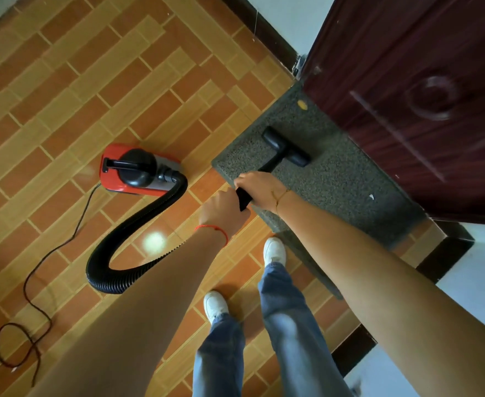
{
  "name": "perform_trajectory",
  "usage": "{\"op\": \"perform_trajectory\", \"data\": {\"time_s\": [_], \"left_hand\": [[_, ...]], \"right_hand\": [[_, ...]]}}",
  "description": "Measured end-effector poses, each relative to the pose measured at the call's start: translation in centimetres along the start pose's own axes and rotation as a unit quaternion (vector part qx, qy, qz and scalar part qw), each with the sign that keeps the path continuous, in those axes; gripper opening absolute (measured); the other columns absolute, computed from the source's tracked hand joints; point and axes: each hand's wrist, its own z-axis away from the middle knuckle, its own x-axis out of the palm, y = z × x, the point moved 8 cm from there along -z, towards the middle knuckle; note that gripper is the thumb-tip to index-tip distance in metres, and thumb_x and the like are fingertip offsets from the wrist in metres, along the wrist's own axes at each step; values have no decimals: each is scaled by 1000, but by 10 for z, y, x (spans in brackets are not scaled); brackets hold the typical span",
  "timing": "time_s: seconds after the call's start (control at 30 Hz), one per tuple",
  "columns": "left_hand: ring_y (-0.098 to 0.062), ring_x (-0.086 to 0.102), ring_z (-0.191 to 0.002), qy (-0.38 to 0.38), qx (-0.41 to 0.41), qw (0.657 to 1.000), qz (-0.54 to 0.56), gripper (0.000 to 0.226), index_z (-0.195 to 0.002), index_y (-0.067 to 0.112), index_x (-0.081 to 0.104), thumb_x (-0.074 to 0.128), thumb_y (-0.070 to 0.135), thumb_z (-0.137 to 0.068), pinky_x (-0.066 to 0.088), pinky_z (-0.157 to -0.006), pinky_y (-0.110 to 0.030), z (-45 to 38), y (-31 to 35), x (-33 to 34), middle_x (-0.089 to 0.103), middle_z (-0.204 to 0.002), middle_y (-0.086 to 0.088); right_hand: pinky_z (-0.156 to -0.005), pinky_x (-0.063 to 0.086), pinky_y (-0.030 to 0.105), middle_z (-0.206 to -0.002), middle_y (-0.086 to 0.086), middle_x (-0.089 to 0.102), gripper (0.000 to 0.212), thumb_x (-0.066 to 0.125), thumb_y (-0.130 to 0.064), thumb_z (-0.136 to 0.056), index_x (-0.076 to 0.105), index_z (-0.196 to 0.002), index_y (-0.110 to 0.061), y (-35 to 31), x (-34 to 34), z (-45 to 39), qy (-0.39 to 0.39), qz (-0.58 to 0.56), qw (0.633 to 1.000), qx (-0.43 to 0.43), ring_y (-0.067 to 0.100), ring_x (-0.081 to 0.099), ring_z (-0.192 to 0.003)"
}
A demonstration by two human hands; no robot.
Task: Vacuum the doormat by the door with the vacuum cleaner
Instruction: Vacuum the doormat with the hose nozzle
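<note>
Both the left hand (224,207) and the right hand (261,190) grip the black wand (272,161), its floor nozzle (287,147) resting on the doormat (335,179) just before the dark red door (421,96). A hard push might ruck the mat or knock the door; the taut hose (138,224) could drag the red vacuum cleaner (138,170). The mat is grey, speckled and coarse, with a yellow scrap (302,104) and a white fleck (371,197).

Even, bright lighting. One round glare spot on the tiled floor (153,241). Door (424,110) is motion-blurred. Wide-angle distortion bends straight lines toward the edges.
</note>
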Motion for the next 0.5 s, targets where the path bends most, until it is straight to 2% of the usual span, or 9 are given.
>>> {"op": "perform_trajectory", "data": {"time_s": [0.13,0.3,0.43,0.5], "left_hand": [[-17,51,-55,1,-3,1000,14,15,-91,13,51,54,28,-89,36,-44,-26,-34,35,-14,48,-67,2],[-20,54,-58,4,-2,1000,26,13,-92,13,53,56,25,-87,35,-42,-25,-76,75,-31,49,-68,2],[-23,62,-66,-4,0,999,39,15,-93,12,56,57,24,-85,51,-53,-31,-99,100,-39,54,-71,0],[-25,65,-69,-6,-3,999,47,17,-95,11,57,56,24,-85,53,-55,-31,-111,114,-43,55,-72,-1]], "right_hand": [[-70,45,32,-106,7,60,15,52,-1,-90,56,-102,-8,44,-22,-10,-7,4,1000,-3,25,60,-99],[-67,38,29,-105,7,60,16,51,2,-89,56,-101,-8,96,-50,-22,10,9,1000,-2,24,60,-99],[-67,36,28,-103,6,60,16,52,2,-88,55,-98,-10,126,-66,-25,17,7,1000,-1,23,59,-98],[-67,38,29,-102,6,60,16,52,3,-87,56,-96,-10,145,-73,-28,13,2,1000,1,24,59,-97]]}}
